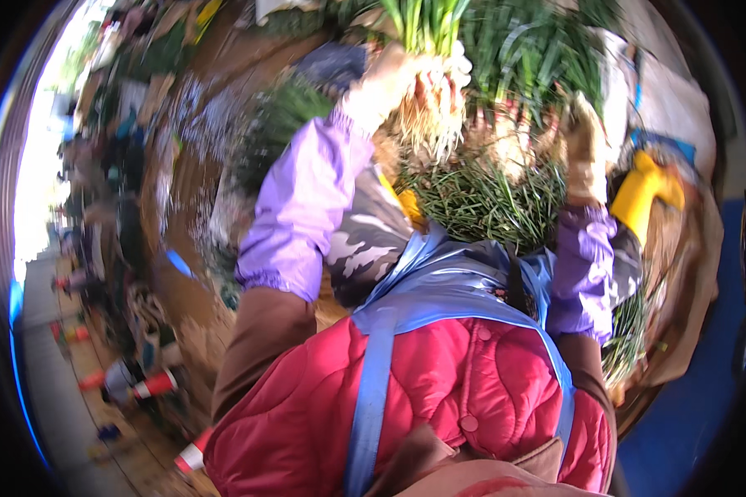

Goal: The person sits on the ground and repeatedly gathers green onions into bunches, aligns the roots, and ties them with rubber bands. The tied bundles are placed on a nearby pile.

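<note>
My left hand, in a pale glove and purple sleeve cover, grips a bunch of spring onions. White bulbs and stringy roots hang below the grip, and green leaves rise past the top of the view. My right hand, also gloved, is beside the right edge of a larger heap of spring onions. Blur hides whether its fingers hold anything. Loose green leaf trimmings lie between my legs, just beyond the blue apron.
Yellow boots are on my feet. More onions lie by my right side, and blurred greens beyond my left arm. A pale sack stands at the far right. Wet brown floor stretches left towards blurred people and goods.
</note>
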The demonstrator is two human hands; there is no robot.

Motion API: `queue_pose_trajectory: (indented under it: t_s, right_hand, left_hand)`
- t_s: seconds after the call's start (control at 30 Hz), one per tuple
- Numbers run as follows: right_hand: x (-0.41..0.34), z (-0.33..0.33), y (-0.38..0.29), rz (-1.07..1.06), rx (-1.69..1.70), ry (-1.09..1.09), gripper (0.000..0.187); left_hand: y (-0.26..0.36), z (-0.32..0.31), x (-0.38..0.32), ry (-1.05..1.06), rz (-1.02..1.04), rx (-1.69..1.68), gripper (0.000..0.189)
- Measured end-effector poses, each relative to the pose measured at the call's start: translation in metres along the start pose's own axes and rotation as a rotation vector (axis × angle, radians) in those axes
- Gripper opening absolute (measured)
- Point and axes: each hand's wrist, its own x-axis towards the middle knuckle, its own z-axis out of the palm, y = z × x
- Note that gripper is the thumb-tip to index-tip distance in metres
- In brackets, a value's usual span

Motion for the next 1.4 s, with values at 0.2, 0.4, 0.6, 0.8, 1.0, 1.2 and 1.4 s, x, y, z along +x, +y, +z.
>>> queue_pose_trajectory:
  t_s: [0.2, 0.4, 0.6, 0.8, 1.0, 1.2, 1.4]
  right_hand:
    - [-0.046, -0.135, 0.099, -0.454, -1.944, -0.438, 0.027]
    - [-0.073, -0.166, 0.115, 0.234, -1.718, -0.561, 0.022]
    - [-0.095, -0.125, 0.129, 0.255, -1.736, -0.634, 0.024]
    - [-0.098, -0.107, 0.145, 0.300, -1.805, -0.732, 0.028]
    - [-0.112, -0.099, 0.166, 0.413, -1.847, -0.705, 0.028]
    - [-0.119, -0.112, 0.172, 0.500, -1.838, -0.827, 0.030]
    - [-0.082, -0.135, 0.156, 0.169, -1.993, -0.951, 0.026]
  left_hand:
    - [0.072, -0.142, -0.086, 0.188, 0.145, 0.138, 0.024]
    - [0.057, -0.231, -0.193, 0.358, 0.125, -0.014, 0.016]
    - [-0.132, -0.216, -0.295, 0.686, -0.015, -0.433, 0.031]
    - [-0.288, -0.206, -0.304, 1.102, -0.394, -1.006, 0.017]
    - [-0.299, -0.198, -0.297, 1.637, -0.404, -0.425, 0.076]
    - [-0.322, -0.199, -0.296, 1.422, -0.786, 0.336, 0.125]
    - [-0.316, -0.194, -0.236, 1.170, -1.136, 0.409, 0.133]
